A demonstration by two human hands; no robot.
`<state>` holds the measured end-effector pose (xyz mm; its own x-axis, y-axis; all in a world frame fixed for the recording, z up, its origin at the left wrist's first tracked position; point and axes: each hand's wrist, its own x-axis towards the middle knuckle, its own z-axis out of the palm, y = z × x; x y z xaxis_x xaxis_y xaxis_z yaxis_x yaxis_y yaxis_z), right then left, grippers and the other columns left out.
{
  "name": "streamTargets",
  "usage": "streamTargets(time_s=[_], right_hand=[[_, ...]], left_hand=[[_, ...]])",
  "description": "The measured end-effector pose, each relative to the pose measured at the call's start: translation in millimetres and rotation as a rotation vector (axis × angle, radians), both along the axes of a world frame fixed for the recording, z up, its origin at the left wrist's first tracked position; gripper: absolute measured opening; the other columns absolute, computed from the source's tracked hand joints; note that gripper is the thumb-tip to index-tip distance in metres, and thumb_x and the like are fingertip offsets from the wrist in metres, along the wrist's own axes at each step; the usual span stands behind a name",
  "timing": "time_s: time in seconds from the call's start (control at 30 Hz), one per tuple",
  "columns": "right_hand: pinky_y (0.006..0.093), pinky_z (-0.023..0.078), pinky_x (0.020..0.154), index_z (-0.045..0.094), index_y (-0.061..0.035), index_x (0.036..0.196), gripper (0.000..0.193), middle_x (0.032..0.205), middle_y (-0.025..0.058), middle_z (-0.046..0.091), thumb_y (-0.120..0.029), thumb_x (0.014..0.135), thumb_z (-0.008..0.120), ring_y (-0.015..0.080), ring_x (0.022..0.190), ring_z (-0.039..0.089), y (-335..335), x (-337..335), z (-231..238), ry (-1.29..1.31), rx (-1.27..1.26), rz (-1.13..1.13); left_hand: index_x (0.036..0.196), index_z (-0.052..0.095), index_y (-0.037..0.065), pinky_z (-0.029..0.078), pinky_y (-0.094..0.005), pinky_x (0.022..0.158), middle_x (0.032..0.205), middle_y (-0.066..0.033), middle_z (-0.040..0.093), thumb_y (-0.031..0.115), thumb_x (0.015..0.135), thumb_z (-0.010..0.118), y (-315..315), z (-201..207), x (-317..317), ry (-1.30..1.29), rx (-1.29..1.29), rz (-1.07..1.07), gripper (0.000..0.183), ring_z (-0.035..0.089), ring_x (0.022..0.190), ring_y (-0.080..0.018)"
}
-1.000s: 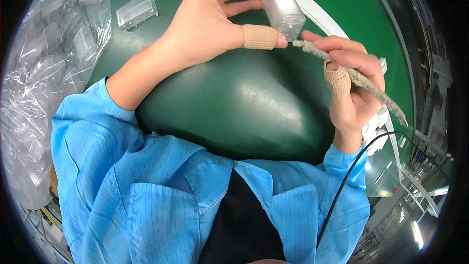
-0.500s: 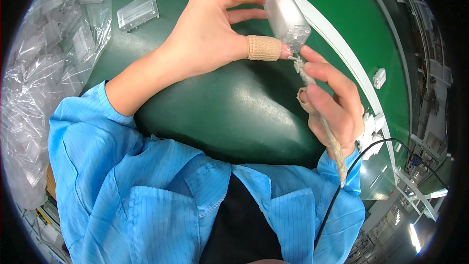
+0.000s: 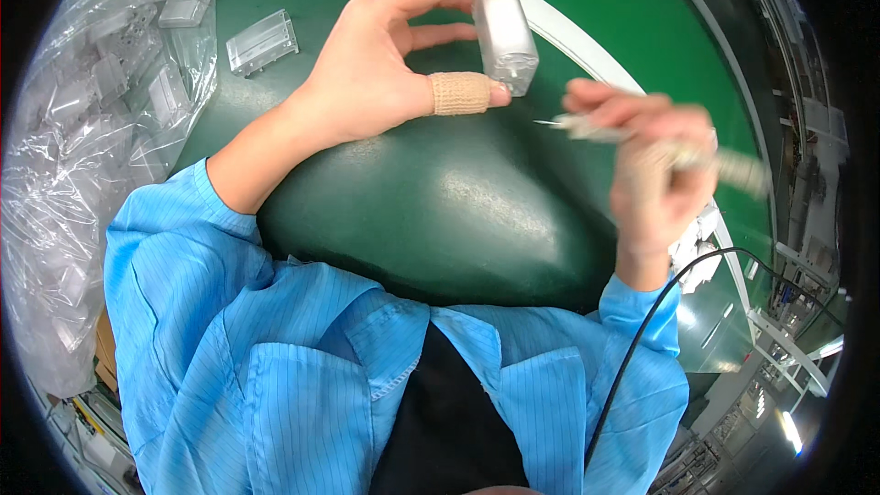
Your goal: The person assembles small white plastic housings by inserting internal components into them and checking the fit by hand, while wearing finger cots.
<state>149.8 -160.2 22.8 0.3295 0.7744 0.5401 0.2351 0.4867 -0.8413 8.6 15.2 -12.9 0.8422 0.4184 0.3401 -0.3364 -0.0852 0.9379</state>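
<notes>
My left hand (image 3: 376,73) grips a pale grey, translucent plastic case (image 3: 505,37) at its ends, thumb below and fingers above. A tan bandage (image 3: 460,93) wraps that thumb. To the right, apart from the case, my right hand (image 3: 655,160) is closed around a slim hand tool (image 3: 596,131) with a cloth-wrapped handle. Its thin pale tip points left, toward the lower end of the case. Motion blurs the right hand and the handle, so the exact kind of tool cannot be made out.
Another clear plastic case (image 3: 263,42) lies on the green table (image 3: 412,211), beside a clear bag (image 3: 69,192) of similar parts at the left. Small white pieces (image 3: 698,252) lie by my right wrist. A black cable (image 3: 632,362) runs past my right sleeve.
My right hand has pulled the tool away from the case, to the right, and its handle has swung from pointing down to pointing right. The left hand and case have shifted slightly left.
</notes>
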Motion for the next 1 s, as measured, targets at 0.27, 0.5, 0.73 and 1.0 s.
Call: streamTargets(time_s=[0.27, 0.5, 0.73, 1.0], right_hand=[[0.0314, 0.042, 0.046, 0.063, -0.0006, 0.083, 0.016, 0.054, 0.0098, 0.058, -0.014, 0.077, 0.068, 0.0134, 0.048, 0.055, -2, 27, 9, -0.545, -1.088, 0.141], [0.0277, 0.05, 0.075, 0.065, -0.002, 0.099, 0.033, 0.092, 0.005, 0.064, -0.014, 0.071, 0.078, 0.014, 0.087, 0.062, 1, 32, 10, -0.207, -0.701, -0.07], [0.028, 0.048, 0.087, 0.064, 0.0028, 0.105, 0.028, 0.104, 0.0106, 0.061, 0.005, 0.077, 0.069, 0.018, 0.097, 0.06, 6, 23, -3, -0.041, -0.311, -0.001], [0.0304, 0.049, 0.082, 0.069, -0.001, 0.088, 0.025, 0.097, 0.0111, 0.064, 0.0, 0.065, 0.078, 0.021, 0.09, 0.062, 8, 28, -7, -0.521, -0.097, -0.289]], left_hand=[[0.142, 0.035, 0.004, 0.04, -0.0364, 0.103, 0.131, -0.009, 0.039, 0.005, 0.068, 0.082, 20, -17, 35, -0.806, 0.4, -0.249, 0.088, 0.041, 0.125, -0.0215], [0.14, 0.042, 0.012, 0.041, -0.0382, 0.105, 0.136, -0.0069, 0.048, 0.003, 0.063, 0.075, -2, -1, 4, -0.111, 0.297, -0.097, 0.084, 0.05, 0.121, -0.0245], [0.151, 0.009, 0.011, 0.032, -0.046, 0.109, 0.147, -0.0199, 0.034, 0.005, 0.079, 0.068, -4, -4, -1, -0.092, 0.378, -0.354, 0.093, 0.034, 0.136, -0.0318], [0.133, 0.043, -0.005, 0.039, -0.0375, 0.104, 0.134, -0.0187, 0.048, 0.002, 0.087, 0.059, -10, -4, -5, -0.033, 0.008, -0.284, 0.05, 0.048, 0.124, -0.0251]])
